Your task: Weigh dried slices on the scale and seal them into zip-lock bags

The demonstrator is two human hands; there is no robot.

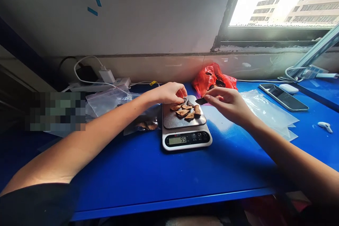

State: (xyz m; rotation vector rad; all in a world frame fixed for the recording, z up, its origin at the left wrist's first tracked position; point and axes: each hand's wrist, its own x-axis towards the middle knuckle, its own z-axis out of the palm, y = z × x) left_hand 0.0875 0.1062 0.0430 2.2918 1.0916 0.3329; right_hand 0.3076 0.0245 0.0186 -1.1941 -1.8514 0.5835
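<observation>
A white kitchen scale [166, 142] with a steel plate stands on the blue table, its display reading about 9.5. Several dried brown slices [182, 113] with dark rinds lie spread over the plate. Above the plate's back left, my left hand [171, 93] has its fingers curled together, the tips at a small dark slice [184, 100]. To the right of the plate, my right hand [226, 102] pinches a dark dried slice [201, 101] between thumb and fingers. Just behind that hand sits a red plastic bag [205, 77], open, with dark pieces inside.
Clear zip bags [106, 100] lie on the left, one bag [134, 127] holding brown slices. More clear bags [270, 111] are stacked at right, near a phone [284, 97], an earbud case [288, 88] and a loose earbud [325, 126]. A power strip [123, 82] with a charger [107, 76] stands by the wall.
</observation>
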